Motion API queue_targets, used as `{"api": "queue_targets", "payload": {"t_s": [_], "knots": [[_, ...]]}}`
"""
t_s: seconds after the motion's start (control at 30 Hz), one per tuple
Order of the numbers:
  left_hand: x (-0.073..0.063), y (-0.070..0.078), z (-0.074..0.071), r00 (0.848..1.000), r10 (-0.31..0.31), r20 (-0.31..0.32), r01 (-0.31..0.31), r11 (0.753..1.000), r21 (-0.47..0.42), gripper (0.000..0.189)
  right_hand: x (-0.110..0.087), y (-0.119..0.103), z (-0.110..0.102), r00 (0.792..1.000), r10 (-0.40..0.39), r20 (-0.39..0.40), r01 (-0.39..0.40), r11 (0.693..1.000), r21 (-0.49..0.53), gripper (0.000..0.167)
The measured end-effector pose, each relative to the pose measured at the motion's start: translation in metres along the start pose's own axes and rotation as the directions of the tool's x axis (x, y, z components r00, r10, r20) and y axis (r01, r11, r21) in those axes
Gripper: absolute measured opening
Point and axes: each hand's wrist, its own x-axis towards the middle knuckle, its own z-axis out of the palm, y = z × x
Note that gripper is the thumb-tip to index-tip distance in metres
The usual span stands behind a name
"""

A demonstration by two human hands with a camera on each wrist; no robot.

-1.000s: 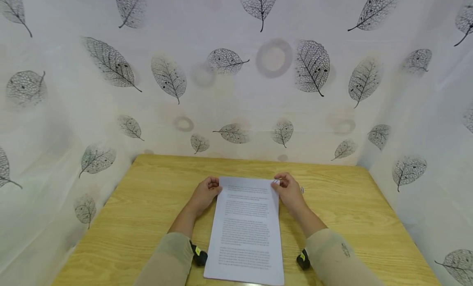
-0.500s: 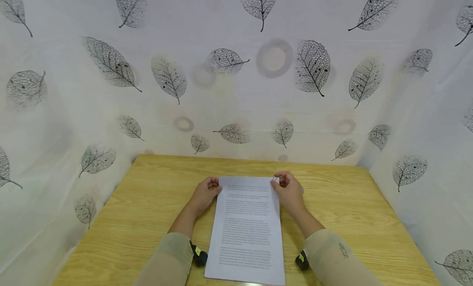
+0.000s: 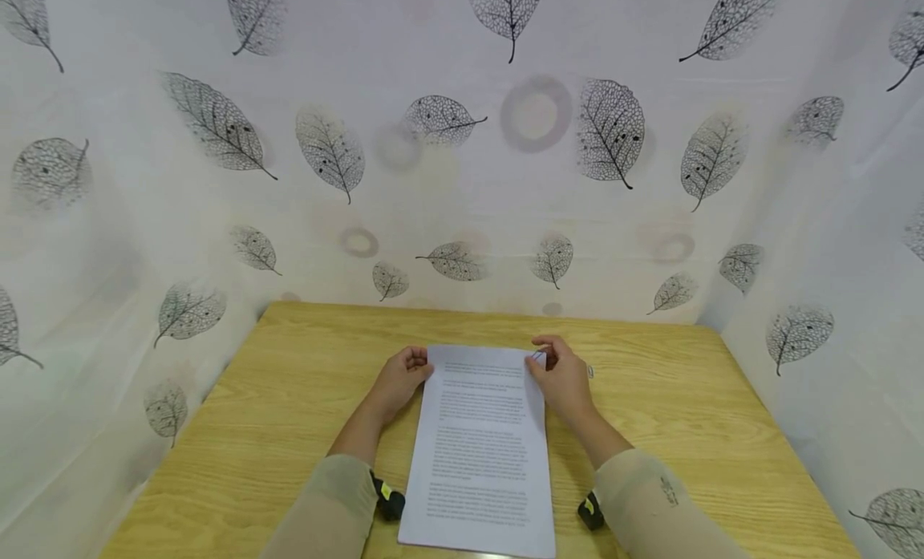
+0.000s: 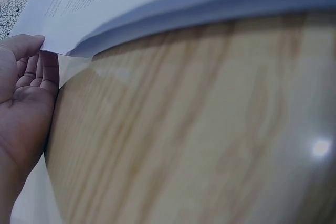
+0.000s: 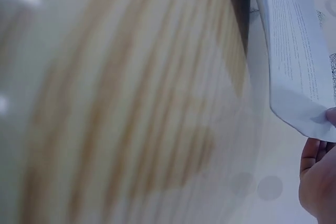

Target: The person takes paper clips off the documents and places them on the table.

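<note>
We see a yellow-brown, wood-grained, rectangular surface (image 3: pixel 303 390), its grain running from side to side and its glossy top catching bright patches of light in both wrist views. A small, pale, looped clip (image 3: pixel 590 372) lies on it, right of the middle. A white, layered sheaf of printed paper (image 3: pixel 480 463) covers the near middle; we cannot tell whether its near edge touches down.
</note>
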Motion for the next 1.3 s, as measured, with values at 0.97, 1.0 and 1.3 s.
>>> {"api": "queue_targets", "payload": {"t_s": [0.97, 1.0, 1.3], "knots": [[0.001, 0.000, 0.000, 1.000, -0.004, 0.004, 0.004, 1.000, -0.012, 0.022, -0.004, -0.011, -0.003, 0.995, 0.012, -0.101, -0.013, 1.000, -0.006, 0.027], [0.001, 0.000, 0.000, 1.000, -0.006, 0.004, 0.006, 1.000, -0.014, 0.022, -0.004, -0.011, -0.003, 0.996, 0.016, -0.093, -0.017, 1.000, -0.012, 0.027], [0.001, 0.001, 0.000, 1.000, -0.018, -0.009, 0.018, 1.000, -0.014, 0.021, -0.001, -0.008, -0.014, 1.000, 0.003, 0.022, -0.002, 0.999, -0.051, 0.029]]}}
